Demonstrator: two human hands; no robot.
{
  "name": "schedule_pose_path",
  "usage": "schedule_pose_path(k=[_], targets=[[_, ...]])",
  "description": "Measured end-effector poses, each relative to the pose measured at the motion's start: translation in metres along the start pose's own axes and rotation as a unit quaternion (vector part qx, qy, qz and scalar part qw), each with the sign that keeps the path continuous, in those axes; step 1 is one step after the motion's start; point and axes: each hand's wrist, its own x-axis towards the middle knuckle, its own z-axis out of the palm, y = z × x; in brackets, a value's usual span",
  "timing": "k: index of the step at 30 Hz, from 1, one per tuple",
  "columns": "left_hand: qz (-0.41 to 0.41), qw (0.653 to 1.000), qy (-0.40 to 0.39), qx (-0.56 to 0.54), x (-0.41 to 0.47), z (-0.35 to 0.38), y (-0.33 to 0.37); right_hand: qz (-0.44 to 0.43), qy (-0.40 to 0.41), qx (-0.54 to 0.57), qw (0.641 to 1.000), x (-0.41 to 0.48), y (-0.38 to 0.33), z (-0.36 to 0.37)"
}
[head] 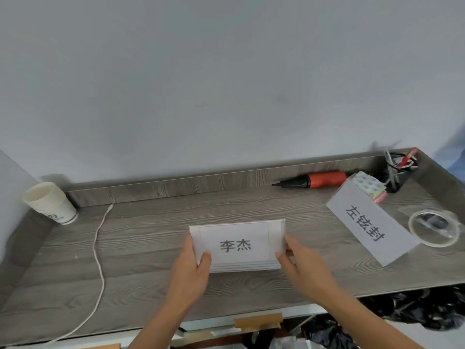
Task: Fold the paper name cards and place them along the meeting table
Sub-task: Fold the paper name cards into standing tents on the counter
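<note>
While I hold the name card (pixel 239 244) over the middle of the desk (pixel 151 260), my left hand (pixel 193 268) pinches its left edge, thumb on the printed face and fingers behind. My right hand (pixel 302 263) pinches the right edge the same way. The card is a white paper rectangle with two dark printed characters, faint crease lines framing them and several layers showing along its lower edge. I cannot tell whether that edge touches the wood.

A second name card (pixel 370 227), folded and standing askew, sits toward the right end of the desk with three characters on its sloping face. Just behind it is a block of pastel sticky notes (pixel 370 185), and just beside it, near the right edge, a glossy ring of clear tape (pixel 434 229) lies flat.

Along the far edge lies an orange and black tool (pixel 314 181), cylindrical with a tapering black tip. A tangle of wires (pixel 400 162) fills the far right corner. A ribbed paper cup (pixel 49 202) leans in the far left corner, and a twisted white cord (pixel 100 248) snakes from the far edge to the near one.

The desk is grey wood-grain laminate with a low raised lip at its back and ends. The wall (pixel 226 84) behind is plain, matte, pale grey. Crumpled shiny black plastic (pixel 427 311) shows below the near right edge.
</note>
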Motion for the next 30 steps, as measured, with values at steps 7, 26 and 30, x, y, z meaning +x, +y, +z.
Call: schedule_pose_path(k=[7, 26, 30], targets=[[0.028, 0.998, 0.053, -0.013, 0.012, 0.002, -0.003, 0.212, 0.254, 0.293, 0.897, -0.011, 0.065, -0.025], [0.049, 0.997, 0.037, -0.053, 0.018, -0.006, -0.007, 0.205, 0.374, 0.343, 0.837, -0.011, 0.101, -0.081], [0.026, 0.992, 0.053, -0.116, 0.016, -0.004, -0.006, 0.075, 0.293, 0.385, 0.872, -0.011, 0.034, -0.098]])
